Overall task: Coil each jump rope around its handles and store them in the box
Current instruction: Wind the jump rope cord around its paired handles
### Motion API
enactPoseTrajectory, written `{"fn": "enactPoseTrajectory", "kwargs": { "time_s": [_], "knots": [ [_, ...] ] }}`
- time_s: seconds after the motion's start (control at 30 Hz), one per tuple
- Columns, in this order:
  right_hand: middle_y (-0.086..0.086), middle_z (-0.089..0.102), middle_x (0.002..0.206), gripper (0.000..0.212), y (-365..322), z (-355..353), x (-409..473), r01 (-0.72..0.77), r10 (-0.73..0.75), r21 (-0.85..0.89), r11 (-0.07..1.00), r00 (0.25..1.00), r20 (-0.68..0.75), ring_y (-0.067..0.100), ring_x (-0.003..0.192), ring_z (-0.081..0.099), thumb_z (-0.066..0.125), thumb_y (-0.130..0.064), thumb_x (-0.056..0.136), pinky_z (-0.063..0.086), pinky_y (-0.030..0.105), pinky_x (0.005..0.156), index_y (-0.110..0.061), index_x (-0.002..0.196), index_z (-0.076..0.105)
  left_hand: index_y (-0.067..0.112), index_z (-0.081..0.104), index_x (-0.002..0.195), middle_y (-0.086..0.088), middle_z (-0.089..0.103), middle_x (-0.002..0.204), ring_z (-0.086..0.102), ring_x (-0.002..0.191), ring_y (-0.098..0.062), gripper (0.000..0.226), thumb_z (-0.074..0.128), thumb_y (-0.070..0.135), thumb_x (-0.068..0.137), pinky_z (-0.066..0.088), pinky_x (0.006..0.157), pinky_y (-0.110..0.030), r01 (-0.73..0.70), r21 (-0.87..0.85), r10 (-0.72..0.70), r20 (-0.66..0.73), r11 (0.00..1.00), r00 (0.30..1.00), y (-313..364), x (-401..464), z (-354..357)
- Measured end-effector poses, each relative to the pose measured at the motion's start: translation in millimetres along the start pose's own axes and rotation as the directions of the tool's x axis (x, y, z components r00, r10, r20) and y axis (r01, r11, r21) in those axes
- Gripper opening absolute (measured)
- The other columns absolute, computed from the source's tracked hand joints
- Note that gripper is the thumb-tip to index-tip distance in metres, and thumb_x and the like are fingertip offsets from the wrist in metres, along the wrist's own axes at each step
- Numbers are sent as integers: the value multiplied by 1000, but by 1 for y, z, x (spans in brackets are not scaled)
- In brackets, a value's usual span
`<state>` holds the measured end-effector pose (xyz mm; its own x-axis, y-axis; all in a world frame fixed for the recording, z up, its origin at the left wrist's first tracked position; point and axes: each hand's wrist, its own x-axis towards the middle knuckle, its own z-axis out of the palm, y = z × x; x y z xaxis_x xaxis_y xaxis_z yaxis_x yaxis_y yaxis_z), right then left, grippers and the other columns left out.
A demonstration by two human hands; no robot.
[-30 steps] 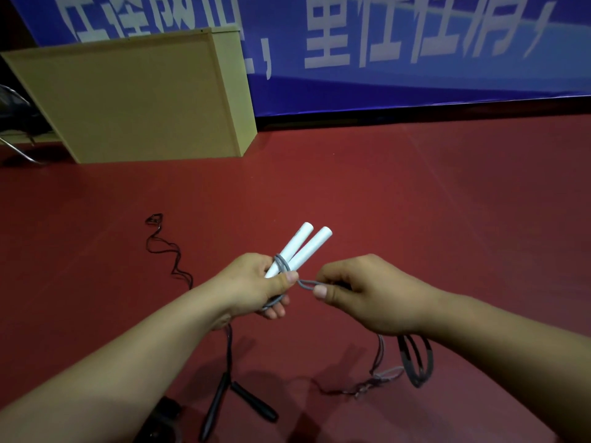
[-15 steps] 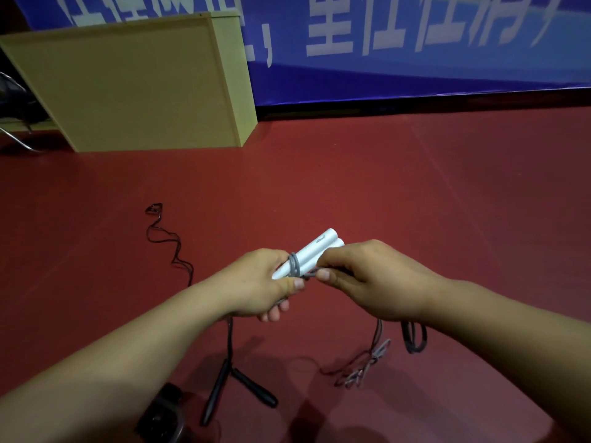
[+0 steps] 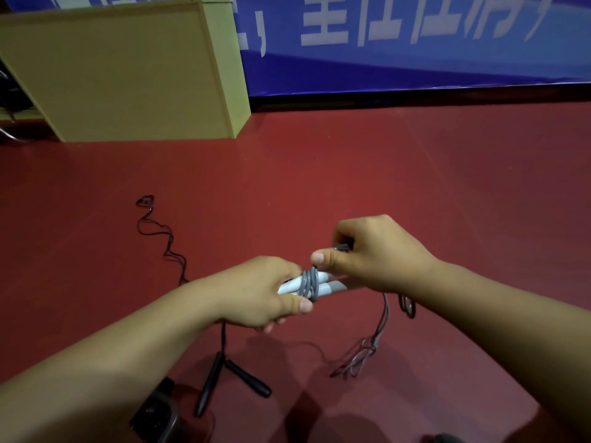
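Observation:
My left hand (image 3: pixel 262 290) grips the two white handles (image 3: pixel 326 282) of a jump rope, held side by side and pointing right. Several turns of grey cord (image 3: pixel 309 284) wrap around them. My right hand (image 3: pixel 374 254) pinches the cord just above the handles. The loose rest of the grey cord (image 3: pixel 371 346) hangs down to the red floor under my right wrist. A second rope with black handles (image 3: pixel 220 378) lies on the floor below my left hand, its thin black cord (image 3: pixel 160 231) snaking away to the upper left. No part of the black rope is touched.
A large tan box-like board (image 3: pixel 128 68) stands at the back left against a blue banner (image 3: pixel 415 43). A dark object (image 3: pixel 156 410) sits at the bottom edge by my left forearm. Red floor (image 3: pixel 415 187) stretches to the right and ahead.
More turns of grey cord now sit on the white handles. My right hand rose above the handles with the cord, and the hanging loops drew up shorter. The handles tilted flatter.

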<state>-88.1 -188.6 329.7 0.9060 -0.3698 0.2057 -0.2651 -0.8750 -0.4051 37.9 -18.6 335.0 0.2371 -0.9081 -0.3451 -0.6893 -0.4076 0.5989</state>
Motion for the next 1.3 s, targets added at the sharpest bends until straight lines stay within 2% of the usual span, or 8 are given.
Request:
{"fn": "enactPoseTrajectory", "kwargs": {
  "time_s": [0.23, 0.5, 0.63, 0.8, 0.93, 1.07, 1.17, 1.3],
  "knots": [
    [3, 57, 58, 56, -10, -3, 2, -174, 171, 259, 950, 985, 31, 14, 56, 51, 73, -65, 68, 50, 36, 57, -10, 64, 61, 3, 63, 92, -5, 73, 79, 71, 67, -16, 8, 61, 10, 94, 58, 61, -27, -50, -163, 46, -32, 985, 998, 8, 0, 4],
    [-1, 52, 54, 63, -19, 9, -5, -107, 109, 192, 976, 994, 0, 15, 53, 45, 64, -75, 65, 40, 37, 51, -12, 64, 55, 21, 66, 88, 4, 74, 78, 69, 72, -10, 7, 70, 26, 87, 56, 70, -30, -65, 62, 67, -41, 996, 997, 8, -2, 0],
    [-4, 50, 52, 59, -16, 8, -5, -122, 127, 226, 966, 992, -5, 11, 51, 43, 66, -72, 68, 36, 31, 49, -14, 62, 54, 22, 62, 85, 9, 71, 67, 67, 60, -6, 9, 65, 18, 92, 56, 60, -25, -48, -92, 47, -16, 995, 999, 13, -5, 3],
    [-4, 50, 53, 54, -17, 2, -5, -141, 145, 266, 953, 989, 7, 9, 50, 43, 70, -66, 70, 34, 27, 50, -15, 61, 54, 16, 62, 72, 14, 62, 52, 57, 50, -2, 25, 61, 28, 94, 43, 52, -14, -42, -39, 42, -9, 998, 999, 22, -9, 2],
    [-5, 45, 49, 55, -17, -5, -6, -206, 149, 323, 924, 970, 192, 7, 45, 38, 70, -66, 68, 32, 21, 45, -15, 58, 53, 22, 57, 68, 15, 61, 51, 54, 48, -3, 28, 64, 35, 92, 44, 54, -19, -29, -82, 31, 21, 996, 999, 25, -16, 4],
    [-3, 37, 48, 57, -15, -19, -7, -305, 88, 407, 861, 878, 471, 13, 45, 32, 66, -73, 54, 27, 22, 45, -18, 55, 49, 20, 58, 67, 12, 59, 49, 49, 46, -5, 30, 69, 37, 89, 39, 51, -20, -38, -113, 47, 73, 993, 996, 31, -26, 3],
    [-2, 39, 53, 52, -8, -28, -5, -290, 11, 443, 848, 845, 534, 14, 50, 32, 69, -69, 54, 28, 27, 51, -20, 59, 52, 14, 62, 74, 7, 60, 58, 50, 51, -8, 31, 71, 41, 86, 39, 52, -23, -81, -120, 90, 71, 989, 993, 38, -32, 3],
    [-1, 46, 56, 36, 2, -30, -8, -329, -108, 623, 710, 823, 558, 10, 47, 38, 79, -44, 67, 32, 23, 46, -15, 70, 58, 11, 62, 78, 4, 60, 61, 49, 51, -11, 31, 72, 39, 86, 39, 51, -22, -101, -155, 111, 54, 983, 992, 50, -39, 4]
  ]
}}
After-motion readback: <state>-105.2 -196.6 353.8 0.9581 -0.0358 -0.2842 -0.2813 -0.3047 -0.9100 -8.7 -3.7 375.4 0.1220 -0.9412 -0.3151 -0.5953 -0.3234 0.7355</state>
